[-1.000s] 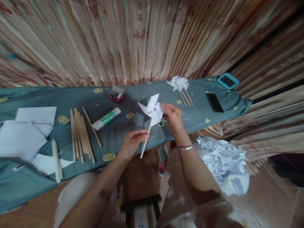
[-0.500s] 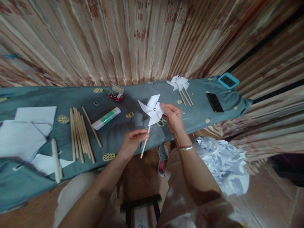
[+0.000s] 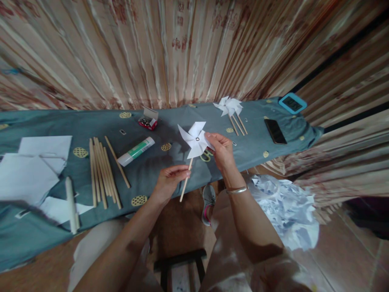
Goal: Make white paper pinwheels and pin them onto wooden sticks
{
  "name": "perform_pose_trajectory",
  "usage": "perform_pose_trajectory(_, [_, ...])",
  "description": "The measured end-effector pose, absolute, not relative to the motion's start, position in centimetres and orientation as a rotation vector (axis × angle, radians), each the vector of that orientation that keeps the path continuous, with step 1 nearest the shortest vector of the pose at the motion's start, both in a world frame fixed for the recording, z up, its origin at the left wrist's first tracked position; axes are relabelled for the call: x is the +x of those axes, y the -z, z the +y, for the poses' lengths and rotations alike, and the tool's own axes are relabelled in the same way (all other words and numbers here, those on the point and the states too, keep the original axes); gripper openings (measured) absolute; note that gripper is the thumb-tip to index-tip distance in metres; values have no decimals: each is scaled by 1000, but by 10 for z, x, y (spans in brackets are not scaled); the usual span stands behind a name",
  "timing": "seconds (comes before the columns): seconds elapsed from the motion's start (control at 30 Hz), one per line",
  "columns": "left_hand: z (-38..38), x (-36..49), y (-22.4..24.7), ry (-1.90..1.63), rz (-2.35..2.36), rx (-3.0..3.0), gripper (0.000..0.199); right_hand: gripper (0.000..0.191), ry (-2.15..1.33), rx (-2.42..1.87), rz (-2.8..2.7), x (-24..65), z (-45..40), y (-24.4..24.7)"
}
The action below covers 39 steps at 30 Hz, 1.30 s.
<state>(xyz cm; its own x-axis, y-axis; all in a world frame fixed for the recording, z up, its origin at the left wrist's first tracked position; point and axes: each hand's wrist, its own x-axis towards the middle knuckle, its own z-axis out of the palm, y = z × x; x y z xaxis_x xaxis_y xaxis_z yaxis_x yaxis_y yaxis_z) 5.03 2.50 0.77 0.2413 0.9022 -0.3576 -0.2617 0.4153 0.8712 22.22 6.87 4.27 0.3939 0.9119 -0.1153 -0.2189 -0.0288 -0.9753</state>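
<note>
In front of me, above the table's near edge, is a white paper pinwheel [image 3: 195, 147] with a shiny pin at its centre. My left hand [image 3: 169, 183] pinches its thin wooden stick [image 3: 184, 188] between thumb and fingertips, below the paper blades. At the right side, the thumb and fingers of my right hand [image 3: 223, 153] close on one blade, partly covering it. The stick leans, its lower end jutting past the table edge. Farther back lie several finished pinwheels [image 3: 227, 106] with their sticks towards me.
On the cloth-covered table [image 3: 164, 174] are wooden sticks [image 3: 101, 174], a glue stick [image 3: 136, 151], a small open box of pins [image 3: 148, 121], paper sheets [image 3: 27, 174], a white pen-like tool [image 3: 71, 205], a phone [image 3: 275, 131] and a blue-framed clock [image 3: 292, 104]. A bag of paper scraps [image 3: 285, 211] stands at right.
The pinwheel's blades have turned slightly, the lowest one shifting left and up. Both hands keep nearly the same place and grip.
</note>
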Motion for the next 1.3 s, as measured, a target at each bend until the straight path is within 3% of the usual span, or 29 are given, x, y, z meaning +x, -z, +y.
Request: perform_pose_trajectory(1.3, [27,52,-6,-972,1040,691,43,31,-1106,-1234,-765,215,64,-38])
